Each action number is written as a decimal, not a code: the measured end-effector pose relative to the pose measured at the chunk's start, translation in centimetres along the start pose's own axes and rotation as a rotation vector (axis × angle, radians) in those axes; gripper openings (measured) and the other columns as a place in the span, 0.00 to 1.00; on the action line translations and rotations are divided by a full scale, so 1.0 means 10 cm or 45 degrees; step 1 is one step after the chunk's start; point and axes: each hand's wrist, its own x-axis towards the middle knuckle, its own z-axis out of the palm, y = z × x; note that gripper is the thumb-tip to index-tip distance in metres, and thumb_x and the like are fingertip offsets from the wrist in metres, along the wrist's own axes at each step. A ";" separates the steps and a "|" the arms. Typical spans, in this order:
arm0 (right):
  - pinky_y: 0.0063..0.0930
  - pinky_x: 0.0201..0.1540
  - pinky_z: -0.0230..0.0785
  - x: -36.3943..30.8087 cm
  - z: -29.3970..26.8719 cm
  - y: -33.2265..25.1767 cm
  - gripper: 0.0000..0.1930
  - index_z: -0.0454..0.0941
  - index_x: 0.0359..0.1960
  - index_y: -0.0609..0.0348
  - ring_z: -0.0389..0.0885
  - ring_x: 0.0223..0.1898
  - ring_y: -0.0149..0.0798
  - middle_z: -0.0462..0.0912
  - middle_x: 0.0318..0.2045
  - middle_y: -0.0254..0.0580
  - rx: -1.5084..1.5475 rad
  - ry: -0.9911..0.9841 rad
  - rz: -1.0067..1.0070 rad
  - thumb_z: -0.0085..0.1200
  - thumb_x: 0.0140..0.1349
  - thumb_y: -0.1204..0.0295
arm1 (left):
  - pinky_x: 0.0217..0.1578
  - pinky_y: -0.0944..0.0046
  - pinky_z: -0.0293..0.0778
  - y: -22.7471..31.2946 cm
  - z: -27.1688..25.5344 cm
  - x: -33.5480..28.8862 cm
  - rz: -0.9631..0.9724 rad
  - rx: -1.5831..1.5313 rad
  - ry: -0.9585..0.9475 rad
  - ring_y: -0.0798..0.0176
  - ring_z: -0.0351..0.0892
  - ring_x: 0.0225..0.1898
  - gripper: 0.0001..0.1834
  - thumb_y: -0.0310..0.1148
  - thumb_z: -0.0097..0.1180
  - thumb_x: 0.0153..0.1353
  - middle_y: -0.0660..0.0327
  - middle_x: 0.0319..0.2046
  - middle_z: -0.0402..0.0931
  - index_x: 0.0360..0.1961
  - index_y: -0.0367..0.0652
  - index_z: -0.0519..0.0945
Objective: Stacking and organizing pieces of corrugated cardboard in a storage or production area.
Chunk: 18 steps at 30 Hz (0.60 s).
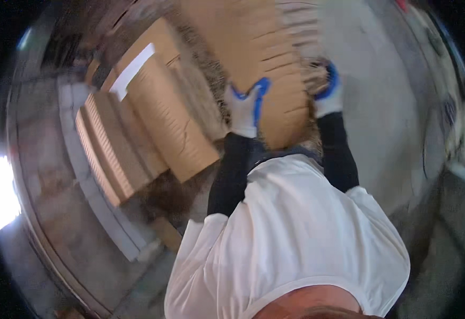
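A long brown stack of flat cardboard (243, 40) stretches away in front of me, with layered edges along its right side. Both hands wear white gloves with blue palms. My left hand (244, 106) grips the stack's left edge, its thumb lying over the top and the other fingers partly hidden. On the opposite side, my right hand (328, 89) is closed around the layered right edge, its fingertips blurred and partly out of sight. Black sleeves cover both forearms.
To my left stands a pile of folded cardboard boxes (168, 117), with a white sheet (131, 72) among them. A pale grey ledge (97, 181) runs beside the pile. Grey floor (370, 80) lies to the right, and a bright opening (1, 192) shows at the far left.
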 end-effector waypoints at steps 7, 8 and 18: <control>0.23 0.32 0.70 0.21 0.26 0.11 0.21 0.75 0.42 0.64 0.77 0.28 0.33 0.78 0.31 0.39 -0.363 0.078 -0.025 0.55 0.60 0.56 | 0.46 0.65 0.74 -0.04 -0.46 0.24 0.273 0.485 -0.016 0.63 0.77 0.41 0.19 0.18 0.55 0.55 0.56 0.43 0.76 0.49 0.32 0.70; 0.23 0.31 0.68 0.22 0.39 0.11 0.22 0.75 0.43 0.64 0.77 0.28 0.34 0.77 0.31 0.40 -0.448 -0.007 0.014 0.56 0.59 0.55 | 0.46 0.66 0.74 -0.02 -0.50 0.26 0.255 0.469 -0.002 0.64 0.77 0.42 0.19 0.18 0.56 0.55 0.56 0.43 0.76 0.49 0.32 0.70; 0.25 0.18 0.59 0.47 0.82 0.41 0.22 0.76 0.18 0.62 0.66 0.13 0.26 0.71 0.11 0.29 -0.726 0.319 -0.406 0.58 0.57 0.54 | 0.47 0.61 0.75 0.43 -0.20 0.02 0.203 0.142 0.066 0.59 0.78 0.42 0.24 0.19 0.56 0.55 0.53 0.45 0.74 0.54 0.32 0.66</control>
